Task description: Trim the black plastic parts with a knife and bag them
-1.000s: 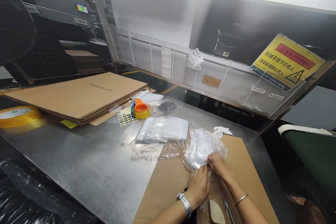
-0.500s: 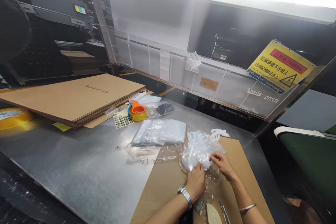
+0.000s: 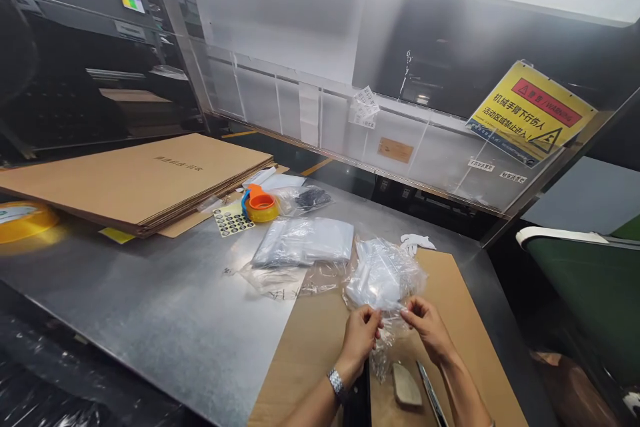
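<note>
My left hand (image 3: 361, 337) and my right hand (image 3: 427, 327) both pinch the near edge of a crumpled clear plastic bag (image 3: 383, 277), fingers closed on the film. The bag holds a stack of small clear bags and rests partly on a brown cardboard sheet (image 3: 320, 353). A metal watch is on my left wrist. Between my forearms on the cardboard lie a small tan block (image 3: 404, 387) and a thin metal blade (image 3: 431, 400).
A flat pile of clear bags (image 3: 305, 241) lies left of the held one on the steel table (image 3: 150, 307). Behind it are an orange tape dispenser (image 3: 259, 203), a sticker sheet (image 3: 231, 220), a stack of flat cardboard (image 3: 135, 180), a yellow tape roll (image 3: 20, 220) and white gloves (image 3: 416, 241). A clear guard with a yellow warning sign (image 3: 530, 113) borders the far side.
Both hands have drawn nearer to me and a little apart, lifting the near edge of the clear bag between them. The camera has shifted slightly.
</note>
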Motion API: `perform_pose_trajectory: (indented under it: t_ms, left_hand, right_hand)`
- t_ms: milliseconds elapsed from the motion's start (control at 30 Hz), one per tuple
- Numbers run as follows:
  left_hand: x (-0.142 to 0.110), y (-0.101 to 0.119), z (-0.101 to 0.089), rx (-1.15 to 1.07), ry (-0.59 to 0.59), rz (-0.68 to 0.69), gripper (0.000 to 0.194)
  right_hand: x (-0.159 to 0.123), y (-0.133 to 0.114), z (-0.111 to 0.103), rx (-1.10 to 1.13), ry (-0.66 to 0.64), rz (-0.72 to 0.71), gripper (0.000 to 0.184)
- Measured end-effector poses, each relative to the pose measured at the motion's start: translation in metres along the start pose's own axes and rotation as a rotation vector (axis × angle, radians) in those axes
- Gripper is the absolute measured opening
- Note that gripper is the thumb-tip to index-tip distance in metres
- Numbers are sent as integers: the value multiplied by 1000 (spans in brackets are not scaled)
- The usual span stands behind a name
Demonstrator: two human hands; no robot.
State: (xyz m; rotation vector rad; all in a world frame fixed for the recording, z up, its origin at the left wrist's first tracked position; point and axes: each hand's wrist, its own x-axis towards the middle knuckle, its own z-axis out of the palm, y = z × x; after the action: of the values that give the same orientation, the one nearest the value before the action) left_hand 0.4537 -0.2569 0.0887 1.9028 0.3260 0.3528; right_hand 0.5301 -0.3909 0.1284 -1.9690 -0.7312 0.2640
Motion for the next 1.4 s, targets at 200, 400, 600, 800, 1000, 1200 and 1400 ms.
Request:
perform_pose_trajectory:
  t_ms: [200, 400, 600, 800, 1000, 1200, 1400]
  left_hand:
    - [-35, 20, -31, 222, 136, 262, 35]
    - [-45, 14, -70, 398, 162, 436, 20]
    - [-65, -27, -132, 505, 536, 346, 17]
    - [-103, -50, -122, 586, 373, 317, 16]
    - [-121, -57, -97, 575, 260, 210, 16]
    - [-122, -54, -94, 560, 200, 125, 18]
    - [-122, -51, -93, 535, 165, 79, 19]
  right_hand:
    - [-25, -36, 15, -155, -1, -103, 20]
    - [-54, -60, 35, -235, -8, -94, 16]
    - [-98, -32, 77, -288, 78, 213, 27]
    - [-114, -12, 99, -105, 6, 374, 42]
    - [-128, -42, 94, 232, -159, 547, 52]
    - [-137, -72, 93, 411, -215, 603, 55]
    - [-138, -74, 91, 472, -275, 641, 54]
